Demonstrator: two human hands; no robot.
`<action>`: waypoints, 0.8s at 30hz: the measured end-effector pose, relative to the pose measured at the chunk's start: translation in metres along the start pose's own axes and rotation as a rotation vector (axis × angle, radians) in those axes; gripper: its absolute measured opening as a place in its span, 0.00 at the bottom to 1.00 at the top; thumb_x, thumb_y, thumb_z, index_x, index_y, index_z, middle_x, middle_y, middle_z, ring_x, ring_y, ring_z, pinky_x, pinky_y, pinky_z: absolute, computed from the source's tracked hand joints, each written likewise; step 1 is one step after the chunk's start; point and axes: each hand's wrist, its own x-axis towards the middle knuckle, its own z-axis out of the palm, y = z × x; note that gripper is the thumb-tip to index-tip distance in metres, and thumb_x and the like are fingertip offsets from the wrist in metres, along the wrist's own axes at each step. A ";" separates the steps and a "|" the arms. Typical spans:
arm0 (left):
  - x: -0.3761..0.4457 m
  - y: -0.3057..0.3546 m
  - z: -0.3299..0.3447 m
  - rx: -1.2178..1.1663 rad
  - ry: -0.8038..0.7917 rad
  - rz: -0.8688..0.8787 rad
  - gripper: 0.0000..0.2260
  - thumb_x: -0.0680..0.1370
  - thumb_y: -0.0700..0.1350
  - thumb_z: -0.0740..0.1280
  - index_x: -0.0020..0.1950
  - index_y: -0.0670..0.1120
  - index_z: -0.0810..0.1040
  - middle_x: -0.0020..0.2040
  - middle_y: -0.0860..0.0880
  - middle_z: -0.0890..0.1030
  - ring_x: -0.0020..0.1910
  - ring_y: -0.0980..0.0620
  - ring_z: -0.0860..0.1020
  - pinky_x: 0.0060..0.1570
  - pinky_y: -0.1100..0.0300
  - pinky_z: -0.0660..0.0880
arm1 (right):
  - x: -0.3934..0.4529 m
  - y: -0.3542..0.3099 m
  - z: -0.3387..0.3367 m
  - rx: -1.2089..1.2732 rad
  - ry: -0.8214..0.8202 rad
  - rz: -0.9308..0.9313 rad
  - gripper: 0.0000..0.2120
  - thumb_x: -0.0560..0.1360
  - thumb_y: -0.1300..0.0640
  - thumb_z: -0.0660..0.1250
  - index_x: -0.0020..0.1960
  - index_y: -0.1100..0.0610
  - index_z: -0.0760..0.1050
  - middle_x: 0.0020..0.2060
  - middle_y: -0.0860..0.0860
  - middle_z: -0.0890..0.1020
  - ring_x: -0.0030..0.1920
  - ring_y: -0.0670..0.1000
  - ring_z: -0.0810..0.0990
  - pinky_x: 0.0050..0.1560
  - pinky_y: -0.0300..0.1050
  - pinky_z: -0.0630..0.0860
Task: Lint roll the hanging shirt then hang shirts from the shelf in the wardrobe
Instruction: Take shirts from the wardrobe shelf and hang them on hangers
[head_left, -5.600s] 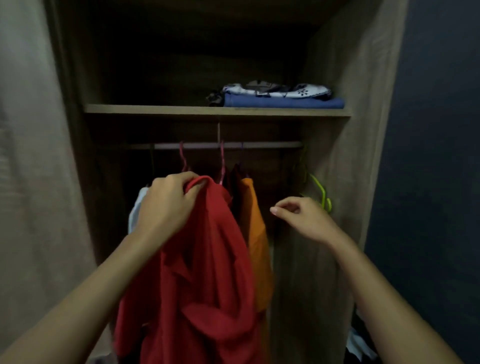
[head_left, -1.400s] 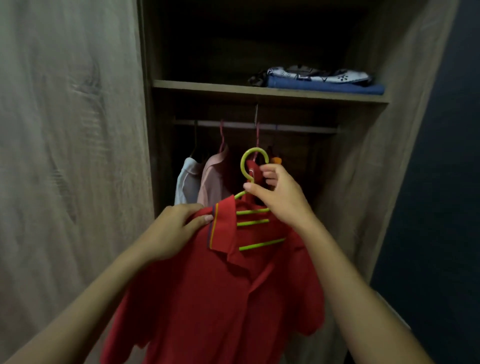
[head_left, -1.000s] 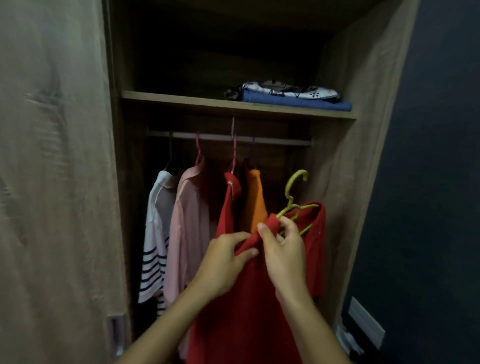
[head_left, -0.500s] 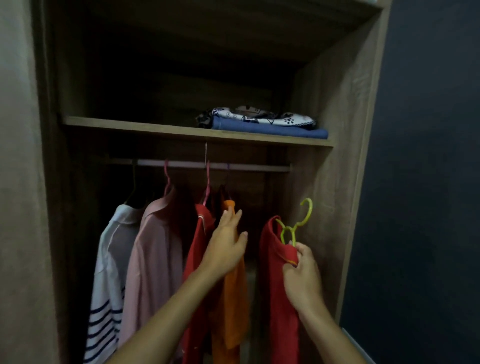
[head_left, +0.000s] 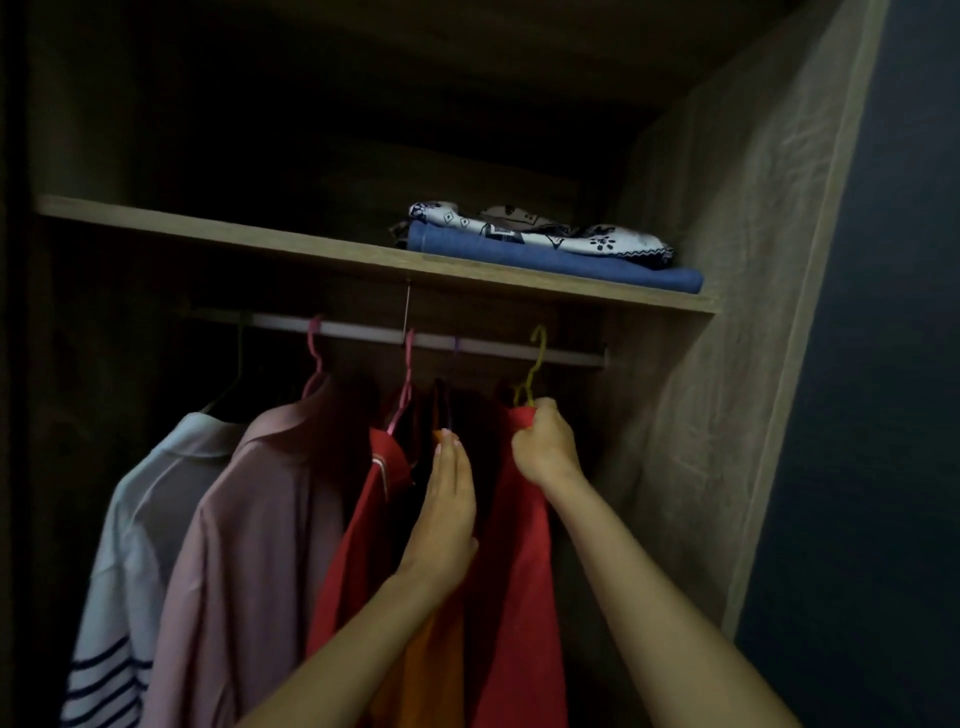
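Observation:
A red shirt (head_left: 522, 566) hangs on a yellow-green hanger (head_left: 532, 371) whose hook reaches the wardrobe rail (head_left: 478, 347) at its right end. My right hand (head_left: 545, 447) grips the shirt's shoulder just below the hook. With straight fingers, my left hand (head_left: 447, 499) presses against the orange shirt (head_left: 434, 670) to the left, holding it aside. Two folded shirts lie on the shelf (head_left: 260, 241) above: a patterned white one (head_left: 530, 234) on a blue one (head_left: 550, 262).
Left on the rail hang another red shirt (head_left: 358, 551), a pink shirt (head_left: 260, 530) and a white striped shirt (head_left: 130, 551). The wardrobe's right wall (head_left: 727, 312) stands close beside the yellow-green hanger. A dark blue wall (head_left: 883, 415) lies beyond.
My right hand has lifted the red shirt so its hanger hook now sits at the rail. My left hand moved from the first red shirt onto the orange one.

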 end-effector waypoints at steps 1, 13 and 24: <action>0.000 -0.001 0.001 -0.008 0.004 -0.003 0.48 0.71 0.25 0.63 0.73 0.43 0.28 0.73 0.47 0.25 0.74 0.51 0.30 0.76 0.58 0.49 | 0.010 -0.004 0.002 -0.012 -0.013 0.005 0.20 0.74 0.69 0.56 0.66 0.65 0.68 0.63 0.62 0.76 0.64 0.61 0.75 0.61 0.44 0.71; 0.001 -0.018 -0.012 0.026 0.016 0.030 0.48 0.66 0.22 0.60 0.75 0.41 0.33 0.75 0.46 0.28 0.75 0.50 0.33 0.75 0.63 0.46 | 0.061 -0.005 0.027 -0.196 -0.159 0.000 0.17 0.79 0.63 0.56 0.66 0.67 0.71 0.66 0.63 0.74 0.68 0.60 0.72 0.64 0.46 0.71; 0.000 -0.009 -0.011 0.016 0.042 0.007 0.45 0.65 0.21 0.56 0.76 0.38 0.37 0.76 0.43 0.33 0.75 0.51 0.34 0.76 0.58 0.48 | 0.010 0.042 0.045 -0.231 -0.100 -0.205 0.35 0.74 0.69 0.62 0.77 0.63 0.51 0.76 0.60 0.59 0.71 0.59 0.67 0.68 0.47 0.66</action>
